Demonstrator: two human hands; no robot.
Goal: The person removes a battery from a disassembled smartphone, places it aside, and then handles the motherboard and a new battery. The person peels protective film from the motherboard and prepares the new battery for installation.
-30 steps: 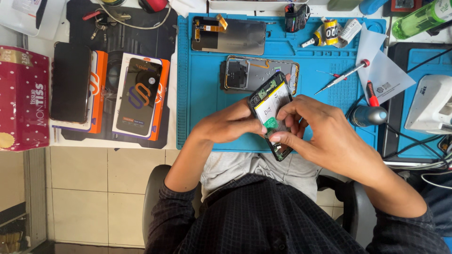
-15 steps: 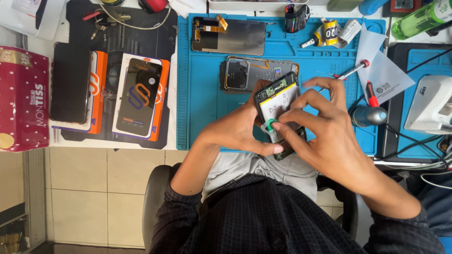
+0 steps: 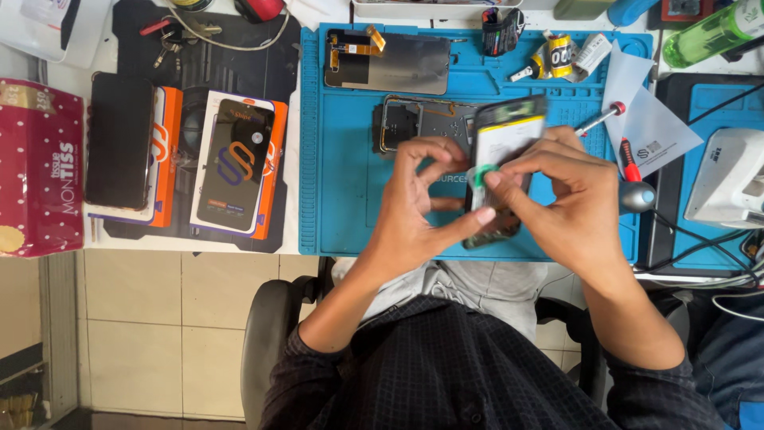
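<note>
Hands up over the blue mat: left hand pinches the opened phone along its edge, right hand fingertips closed on a small green tab at its middle. Looks like the tab-peeling step, so next probably needs a slow, steady pull.

Just beyond the left hand lies a phone frame, with a screen panel farther out. Left of it the blue mat is bare, free to cross. Right of the right hand a screwdriver, red-handled tool and white paper crowd the table
</note>
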